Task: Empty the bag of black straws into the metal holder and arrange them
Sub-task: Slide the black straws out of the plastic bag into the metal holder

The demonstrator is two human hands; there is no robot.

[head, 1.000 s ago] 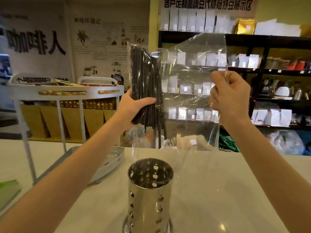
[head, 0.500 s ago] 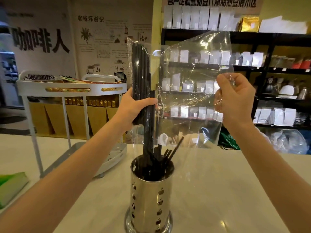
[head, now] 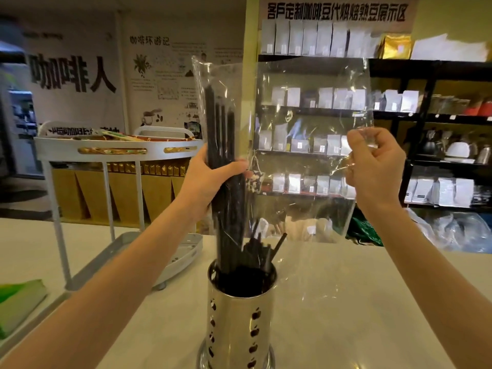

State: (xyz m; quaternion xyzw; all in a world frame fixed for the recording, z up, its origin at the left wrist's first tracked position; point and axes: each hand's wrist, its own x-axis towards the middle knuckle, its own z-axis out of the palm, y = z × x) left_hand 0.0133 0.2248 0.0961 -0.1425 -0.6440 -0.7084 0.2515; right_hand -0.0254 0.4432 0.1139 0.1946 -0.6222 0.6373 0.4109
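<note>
A clear plastic bag (head: pixel 314 129) hangs upright over the perforated metal holder (head: pixel 241 323) on the white counter. My left hand (head: pixel 210 179) grips the bag's left side around a bundle of black straws (head: pixel 221 145) still inside it. My right hand (head: pixel 375 166) pinches the bag's right edge at about the same height. The lower ends of the straws reach down into the holder. Several loose straws lean at angles out of the holder's mouth.
A white two-tier trolley (head: pixel 117 153) stands on the counter's left, its lower tray (head: pixel 183 251) close behind the holder. A green book (head: pixel 18 302) lies at the left edge. Dark shelves (head: pixel 399 115) with white pouches fill the background beyond the counter (head: pixel 346 302).
The straws have slid down out of the bag into the holder, which was empty a second ago. Fewer straws remain high in the bag. Both hands hold about the same position.
</note>
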